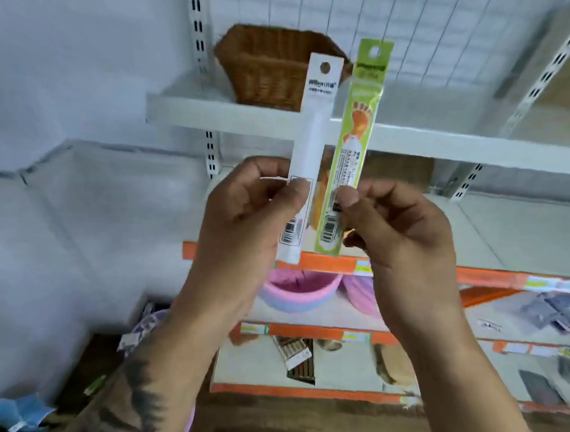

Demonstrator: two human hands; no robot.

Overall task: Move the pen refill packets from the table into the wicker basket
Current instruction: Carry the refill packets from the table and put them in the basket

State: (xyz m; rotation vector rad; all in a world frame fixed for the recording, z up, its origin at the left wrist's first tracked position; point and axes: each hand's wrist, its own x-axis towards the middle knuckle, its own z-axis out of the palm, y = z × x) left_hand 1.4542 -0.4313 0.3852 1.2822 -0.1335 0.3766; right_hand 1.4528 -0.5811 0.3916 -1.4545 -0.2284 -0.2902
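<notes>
The step in hand looks like the carry: both packets are already off the table and held up in front of the shelving, so what remains is the drop into the wicker basket (272,71), which sits on the upper white shelf (216,114) above and behind the hands. The left hand (243,220) pinches the white packet (309,150) near its lower end, thumb pressed on the front face and the other fingers curled behind it, so the packet stands nearly upright with its hang-hole tab overlapping the basket's right side in the head view. The right hand (399,233) grasps the green packet (351,146) the same way, thumb tip on the front near the barcode and fingers folded behind; this packet leans slightly to the right at the top and stands just beside the white one, the two close together but seemingly not touching along their length. Neither hand is slack; each is clamped on its own packet. The next move, as I judge it, calls for lifting both arms higher and forward until the packets' lower ends clear the basket rim, then tipping them in and loosening the pinches. The basket's opening faces up and is hard to see from here, so the aim has to be made by the rim. Lower shelves with orange edging (324,263) hold other goods, including a pink bowl (297,290)
</notes>
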